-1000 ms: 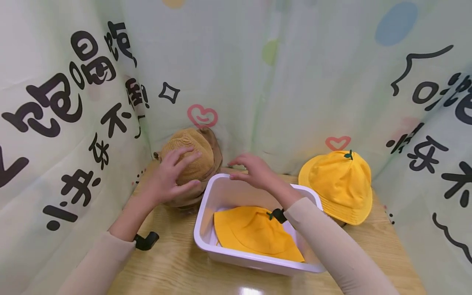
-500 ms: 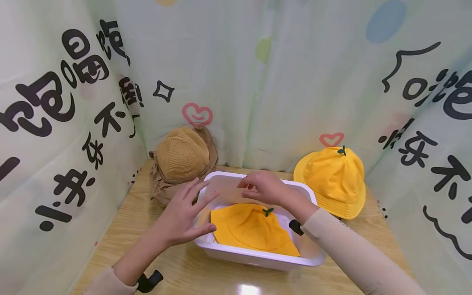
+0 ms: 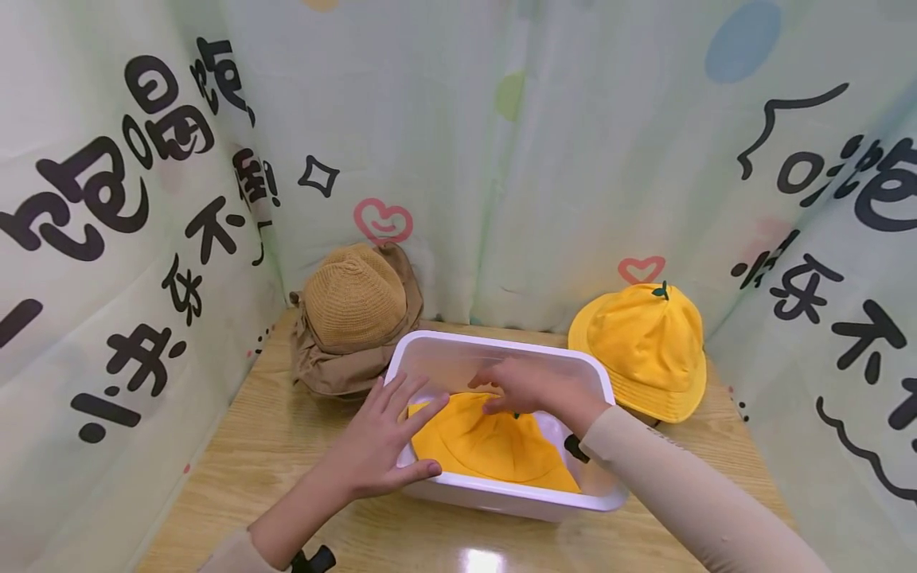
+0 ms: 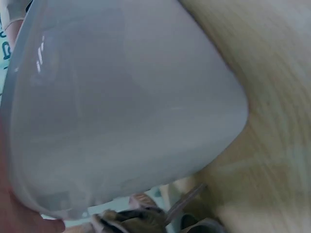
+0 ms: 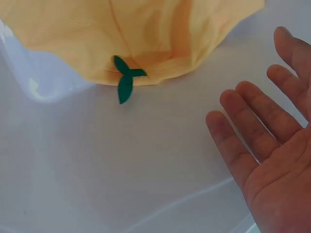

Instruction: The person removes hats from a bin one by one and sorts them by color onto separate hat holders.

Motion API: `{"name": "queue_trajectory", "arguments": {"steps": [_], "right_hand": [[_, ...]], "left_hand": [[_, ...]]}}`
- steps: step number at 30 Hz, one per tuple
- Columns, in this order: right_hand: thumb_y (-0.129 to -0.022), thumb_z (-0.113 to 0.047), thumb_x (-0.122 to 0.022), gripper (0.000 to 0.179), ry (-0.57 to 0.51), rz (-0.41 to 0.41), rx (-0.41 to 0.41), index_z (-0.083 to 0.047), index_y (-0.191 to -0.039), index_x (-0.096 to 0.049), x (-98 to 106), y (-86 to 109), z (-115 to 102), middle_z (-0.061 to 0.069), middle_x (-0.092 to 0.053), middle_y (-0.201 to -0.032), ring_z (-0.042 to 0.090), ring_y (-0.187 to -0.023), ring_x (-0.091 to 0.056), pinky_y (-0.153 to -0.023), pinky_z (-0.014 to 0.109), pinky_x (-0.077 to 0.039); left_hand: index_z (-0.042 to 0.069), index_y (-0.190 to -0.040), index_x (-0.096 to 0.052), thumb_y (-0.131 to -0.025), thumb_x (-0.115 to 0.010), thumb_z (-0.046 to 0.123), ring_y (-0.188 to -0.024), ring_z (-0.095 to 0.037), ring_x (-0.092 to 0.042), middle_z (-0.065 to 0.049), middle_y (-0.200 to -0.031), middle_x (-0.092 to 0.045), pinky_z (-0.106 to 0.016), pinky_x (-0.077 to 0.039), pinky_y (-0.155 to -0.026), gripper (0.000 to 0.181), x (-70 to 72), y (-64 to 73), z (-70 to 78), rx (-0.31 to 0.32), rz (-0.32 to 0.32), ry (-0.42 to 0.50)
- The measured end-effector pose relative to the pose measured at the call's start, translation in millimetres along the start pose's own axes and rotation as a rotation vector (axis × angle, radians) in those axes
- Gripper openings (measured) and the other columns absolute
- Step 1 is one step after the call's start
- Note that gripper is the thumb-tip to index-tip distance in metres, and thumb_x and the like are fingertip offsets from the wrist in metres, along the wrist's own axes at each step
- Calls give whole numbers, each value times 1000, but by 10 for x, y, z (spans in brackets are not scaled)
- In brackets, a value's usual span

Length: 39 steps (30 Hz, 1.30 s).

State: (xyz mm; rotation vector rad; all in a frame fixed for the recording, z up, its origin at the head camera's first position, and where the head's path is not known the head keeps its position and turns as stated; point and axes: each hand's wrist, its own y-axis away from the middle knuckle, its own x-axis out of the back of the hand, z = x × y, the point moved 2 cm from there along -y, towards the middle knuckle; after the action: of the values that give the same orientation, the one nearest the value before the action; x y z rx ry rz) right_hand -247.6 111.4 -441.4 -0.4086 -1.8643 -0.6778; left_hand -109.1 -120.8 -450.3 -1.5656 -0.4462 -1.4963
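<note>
A yellow hat (image 3: 494,446) with a small green sprout (image 5: 126,77) lies flattened inside a white plastic basin (image 3: 516,503). My right hand (image 3: 526,386) reaches into the basin over the hat's upper edge; in the right wrist view its fingers (image 5: 250,121) are loosely extended beside the hat, with nothing in them. My left hand (image 3: 387,446) is spread at the basin's left rim, thumb and fingers apart. The left wrist view shows the basin's outer wall (image 4: 126,107) close up, with part of that hand at the lower left edge.
A knitted tan hat (image 3: 354,298) sits on a brown cloth hat (image 3: 337,374) behind the basin on the left. Another yellow hat (image 3: 645,342) with a sprout stands at the back right. Printed curtains (image 3: 444,159) enclose the wooden table (image 3: 236,477).
My left hand has come away from the tan hat, moving right and down to the basin's left rim. My right hand has lowered from the back rim into the basin, over the yellow hat.
</note>
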Motion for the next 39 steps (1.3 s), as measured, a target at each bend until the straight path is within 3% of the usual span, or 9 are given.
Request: {"name": "queue_trajectory", "arguments": {"steps": [6, 10, 13, 17, 24, 29, 39], "right_hand": [[-89, -31, -76, 43, -19, -64, -35, -16, -128, -67, -123, -34, 36, 1, -68, -125, 18, -103, -61, -96, 37, -51], [-87, -30, -77, 49, -34, -101, -71, -12, -132, -65, -200, -44, 53, 6, -66, -129, 22, -108, -59, -103, 42, -47], [-87, -33, -78, 53, 3, -122, -86, -12, -134, -63, -266, -66, 65, 5, -66, -130, 24, -111, -59, -105, 43, -46], [-87, -36, -77, 56, 67, -140, -98, -15, -136, -61, -337, -101, 76, 3, -65, -131, 24, -118, -58, -109, 42, -42], [-86, -28, -79, 42, -7, -114, -75, -8, -120, -64, -342, -132, 57, 7, -63, -96, 21, -86, -51, -87, 40, -47], [-85, -27, -80, 28, 61, -100, -112, -11, -103, -65, -338, -135, 55, 0, -53, -76, 18, -76, -49, -74, 35, -45], [-83, -24, -82, 20, 147, -68, -163, -15, -94, -68, -343, -105, 24, -5, -54, -75, 18, -72, -50, -71, 32, -46]], "left_hand": [[30, -156, -35, -91, -19, 81, -143, -47, -32, -16, -157, -35, -71, -27, -109, 84, -60, 20, 2, 8, 26, -21], [22, -156, -34, -92, -19, 81, -144, -46, -31, -19, -157, -34, -69, -29, -110, 89, -64, 20, 10, 18, 51, -31], [15, -156, -34, -91, -20, 81, -145, -46, -30, -20, -158, -31, -66, -29, -111, 94, -71, 27, 10, 34, 60, -36], [13, -157, -31, -91, -21, 81, -146, -47, -26, -21, -160, -27, -65, -28, -113, 95, -77, 37, 16, 58, 52, -37], [13, -159, -26, -91, -16, 82, -147, -47, -22, -26, -160, -23, -65, -28, -113, 97, -67, 31, 36, 89, 43, -74], [12, -159, -24, -90, -14, 83, -148, -47, -22, -27, -160, -23, -63, -26, -115, 99, -65, 30, 30, 102, 38, -79], [10, -160, -21, -89, -15, 84, -148, -46, -20, -29, -159, -23, -60, -24, -117, 102, -67, 45, 17, 114, 6, -62]]}}
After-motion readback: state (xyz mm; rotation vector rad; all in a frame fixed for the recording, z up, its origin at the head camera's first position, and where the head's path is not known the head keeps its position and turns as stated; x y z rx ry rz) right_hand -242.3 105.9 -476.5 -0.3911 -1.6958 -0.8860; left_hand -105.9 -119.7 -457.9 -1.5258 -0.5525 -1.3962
